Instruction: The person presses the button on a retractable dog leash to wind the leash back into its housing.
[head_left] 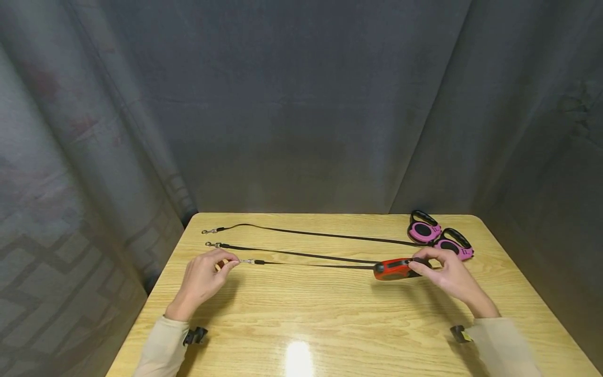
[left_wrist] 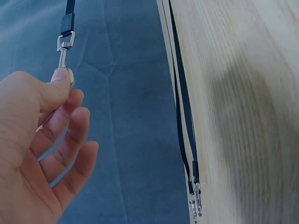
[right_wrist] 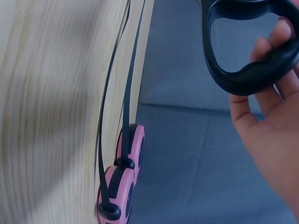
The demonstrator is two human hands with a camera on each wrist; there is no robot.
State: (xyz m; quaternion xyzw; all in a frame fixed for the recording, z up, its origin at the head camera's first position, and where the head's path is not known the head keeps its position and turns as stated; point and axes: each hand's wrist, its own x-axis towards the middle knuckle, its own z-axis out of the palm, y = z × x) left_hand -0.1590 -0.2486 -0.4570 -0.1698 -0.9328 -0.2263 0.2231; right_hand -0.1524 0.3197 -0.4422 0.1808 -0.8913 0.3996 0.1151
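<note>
My right hand (head_left: 447, 275) holds a red and black retractable dog leash (head_left: 393, 269) above the table, fingers curled round its black handle (right_wrist: 261, 70). Its cord stretches left, pulled out in a nearly straight line, to a metal snap hook (left_wrist: 63, 56). Thumb and fingertips of my left hand (head_left: 204, 277) pinch that hook, and the other left fingers are loosely bent. Behind, two pink and black retractable leashes (head_left: 425, 231) lie side by side at the table's back right, their black cords drawn out leftward. The hooks (head_left: 212, 244) of those cords rest near the back left edge.
The light wooden table (head_left: 301, 309) runs beneath both hands. A grey curtain (head_left: 301, 115) hangs behind it and along both sides. Dark wrist devices (head_left: 195, 335) sit at both cuffs.
</note>
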